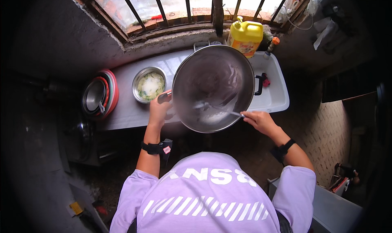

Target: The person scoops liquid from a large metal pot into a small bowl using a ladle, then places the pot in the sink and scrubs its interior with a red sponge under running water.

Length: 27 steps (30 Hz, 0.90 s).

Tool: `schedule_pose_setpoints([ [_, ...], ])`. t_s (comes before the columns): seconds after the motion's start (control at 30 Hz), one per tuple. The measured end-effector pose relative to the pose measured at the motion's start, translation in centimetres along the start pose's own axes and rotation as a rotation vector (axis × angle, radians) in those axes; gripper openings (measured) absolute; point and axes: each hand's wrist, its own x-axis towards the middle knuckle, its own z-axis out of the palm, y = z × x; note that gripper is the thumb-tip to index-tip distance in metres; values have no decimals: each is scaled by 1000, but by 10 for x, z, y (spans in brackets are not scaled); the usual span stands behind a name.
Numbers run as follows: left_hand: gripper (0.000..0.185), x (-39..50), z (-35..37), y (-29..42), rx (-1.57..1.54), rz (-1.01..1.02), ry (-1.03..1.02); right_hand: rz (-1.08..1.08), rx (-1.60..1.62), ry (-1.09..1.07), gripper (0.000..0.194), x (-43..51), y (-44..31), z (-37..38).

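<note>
A large metal wok is held tilted over the counter and partly over the sink. My left hand grips its dark left handle; the right loop handle hangs free above the basin. In my right hand is a slim metal utensil, probably a spatula, whose blurred head lies inside the wok near its lower wall. Close by my left hand stands a stainless steel bowl holding shredded greenish food with a white patch on top.
Stacked basins and bowls sit at the left end of the white counter. Behind the wok stands a yellow pump jug. The white sink has an orange-topped tap. A barred window is above.
</note>
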Motion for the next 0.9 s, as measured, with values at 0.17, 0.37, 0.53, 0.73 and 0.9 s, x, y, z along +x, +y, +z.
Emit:
schedule_pose_setpoints([
  [0.17,50,8,-6,-6,23,30,-33,78,-85,78,27,3,0,-20],
  [0.37,49,12,-5,-7,7,39,-42,80,-22,377,27,56,10,-13],
  [0.53,57,4,0,-5,-15,-19,39,26,-123,176,28,12,6,4],
  [0.73,60,0,3,-1,-23,-18,35,-69,-415,63,28,-5,-5,-23],
  [0.9,47,2,9,-5,-8,113,-38,-250,-662,325,39,68,-14,-68],
])
